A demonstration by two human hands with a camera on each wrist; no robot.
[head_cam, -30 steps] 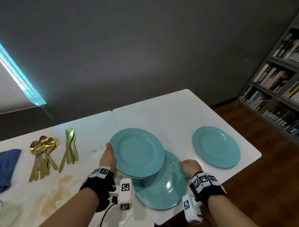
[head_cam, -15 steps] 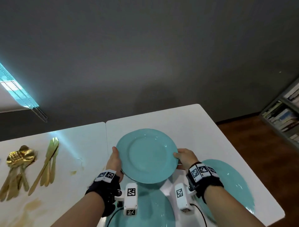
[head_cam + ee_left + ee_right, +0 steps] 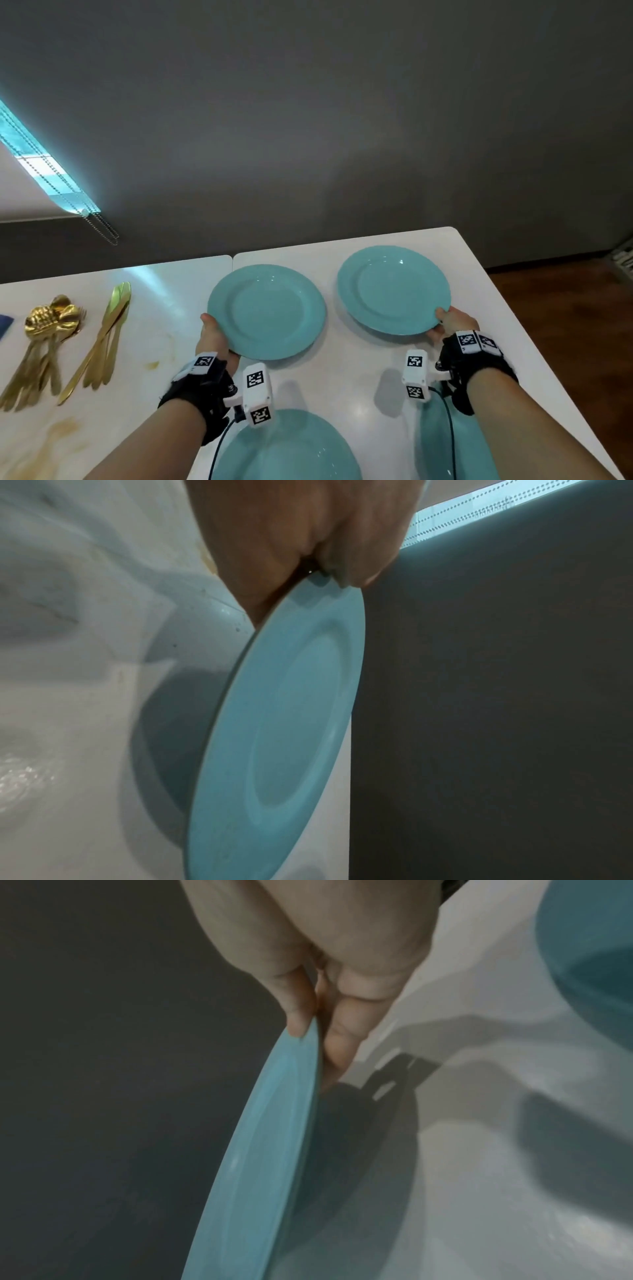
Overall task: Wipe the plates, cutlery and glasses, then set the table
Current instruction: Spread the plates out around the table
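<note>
Left hand [image 3: 214,339] pinches the near-left rim of a round turquoise ceramic plate [image 3: 267,311], thumb on top and fingers beneath, holding it just above the white tabletop [image 3: 342,377]. Right hand [image 3: 452,325] likewise pinches the near-right rim of a second turquoise plate [image 3: 394,289] toward the tabletop's far right corner. Nearest, two more turquoise plates [image 3: 291,448] lie at the near edge. Toward the left edge lie gold knives [image 3: 102,339] and, beyond them, a heap of gold spoons and forks [image 3: 48,329].
</note>
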